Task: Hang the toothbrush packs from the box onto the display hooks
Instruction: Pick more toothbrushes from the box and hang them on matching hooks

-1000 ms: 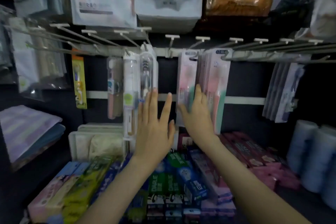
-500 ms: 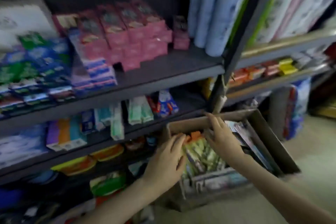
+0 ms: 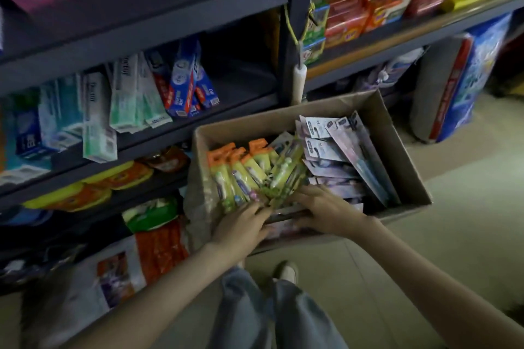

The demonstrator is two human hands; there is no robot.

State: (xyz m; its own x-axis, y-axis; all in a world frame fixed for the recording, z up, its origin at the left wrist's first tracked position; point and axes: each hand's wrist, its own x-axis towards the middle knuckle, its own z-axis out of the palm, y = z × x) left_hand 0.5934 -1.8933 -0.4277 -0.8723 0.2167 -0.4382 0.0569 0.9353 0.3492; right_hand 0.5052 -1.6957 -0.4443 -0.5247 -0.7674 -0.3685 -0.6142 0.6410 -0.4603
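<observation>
Reaching into an open brown cardboard box (image 3: 241, 129) that stands on the pale tiled floor (image 3: 453, 207) beside dark metal shelving (image 3: 141, 28), a person appears to be gathering toothbrush packs. Left hand (image 3: 241, 225) and right hand (image 3: 326, 208) meet at the near, lower ends of a loose fan of yellow-green blister packs with orange header cards (image 3: 249, 170). Fingers lie over those ends, but whether either hand has closed round a pack cannot be told. Grey-purple flat packs (image 3: 334, 173) fill the box's right side. Risk: lifted by their bottoms, the fanned packs may slide apart and spill, or snag the neighbouring purple stack. Print on the headers and on the red-and-blue toothpaste cartons (image 3: 181, 85) is too blurred to read.
</observation>
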